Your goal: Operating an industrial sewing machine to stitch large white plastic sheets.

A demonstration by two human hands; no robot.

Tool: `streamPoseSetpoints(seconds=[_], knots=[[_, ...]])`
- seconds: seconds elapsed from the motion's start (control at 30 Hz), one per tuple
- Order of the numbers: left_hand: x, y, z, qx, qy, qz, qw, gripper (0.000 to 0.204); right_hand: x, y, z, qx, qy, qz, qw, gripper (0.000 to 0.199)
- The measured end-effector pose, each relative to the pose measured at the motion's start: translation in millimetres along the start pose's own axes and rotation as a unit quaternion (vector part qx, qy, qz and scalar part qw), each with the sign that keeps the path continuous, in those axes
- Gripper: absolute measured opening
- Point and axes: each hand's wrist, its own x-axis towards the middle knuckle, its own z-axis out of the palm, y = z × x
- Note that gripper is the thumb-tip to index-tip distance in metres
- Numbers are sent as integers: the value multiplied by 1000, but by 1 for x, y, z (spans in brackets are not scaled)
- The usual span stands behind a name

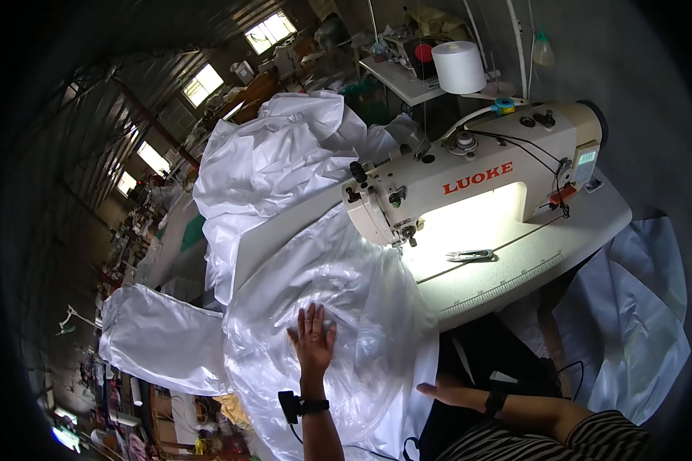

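Observation:
A large sheet of shiny white fabric drapes over the sewing table's front and runs up beneath the head of the white sewing machine. My left hand lies flat on this fabric with fingers spread, holding nothing. At the fabric's right edge, low in the view, is my right hand. It points left with a finger or thumb stretched over the edge; its other fingers are poorly seen. The machine's lamp lights the needle area, where the fabric's upper right part lies. A strap with a small black device circles my left wrist.
Small thread snips lie on the sewing table, right of the needle. More bunched white fabric is heaped behind. A white thread cone stands beyond the machine. Pale fabric hangs at the right.

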Motion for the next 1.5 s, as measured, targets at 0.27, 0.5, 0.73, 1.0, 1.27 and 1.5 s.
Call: streamPoseSetpoints(seconds=[0.27,0.5,0.73,1.0,1.27,1.5], knots=[[25,-55,-20,-28,-32,-19,999,53,-161,-3,-51,291,-191,43,936,45],[-27,24,-62,-250,86,5,964,53,-155,3,-47,336,-167,54,925,41],[-141,130,-49,2,33,-25,999,63,-147,-15,-56,195,-38,-92,976,51],[-171,230,-38,-155,-63,92,982,8,-129,-55,-72,105,153,-158,970,62],[-159,250,-74,-282,-254,121,917,10,-102,-39,-54,-279,321,-200,883,64],[-57,115,-32,-63,-39,-27,997,59,-118,-47,-36,-375,315,-199,849,64]])
